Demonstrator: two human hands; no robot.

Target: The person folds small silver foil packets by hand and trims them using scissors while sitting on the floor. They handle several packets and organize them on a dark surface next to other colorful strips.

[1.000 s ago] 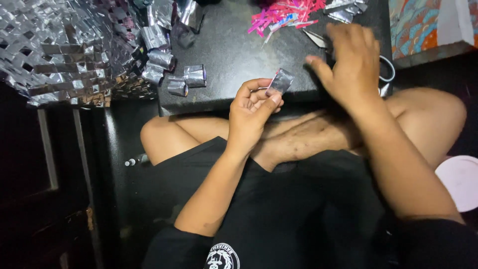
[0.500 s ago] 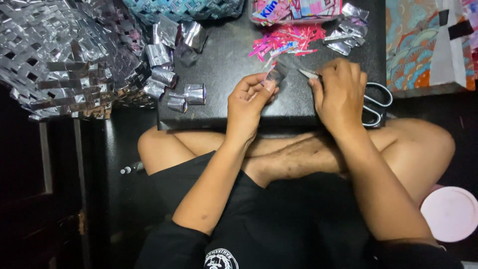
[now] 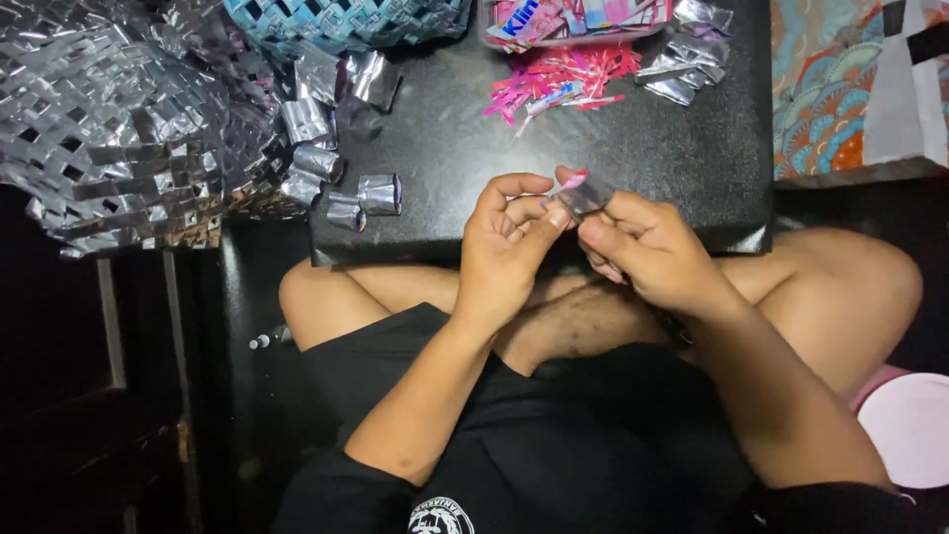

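My left hand (image 3: 506, 237) and my right hand (image 3: 647, 247) meet above the near edge of a low black table (image 3: 474, 148). Between their fingertips they pinch a small folded silver foil strip (image 3: 583, 193) with a pink tip. I sit cross-legged behind the table, knees spread to either side. Several folded silver foil pieces (image 3: 346, 183) lie on the table to the left of my left hand.
A woven silver foil mat (image 3: 119, 129) spreads at the far left. A pile of pink wrapper scraps (image 3: 559, 79) and crumpled silver wrappers (image 3: 692, 54) lie at the table's far side by a tray of wrappers (image 3: 583, 18). A pink round lid (image 3: 909, 430) sits lower right.
My right hand left the scissors on the table and came back to the foil strip; both hands now hold it. The scissors are out of sight behind my right hand.
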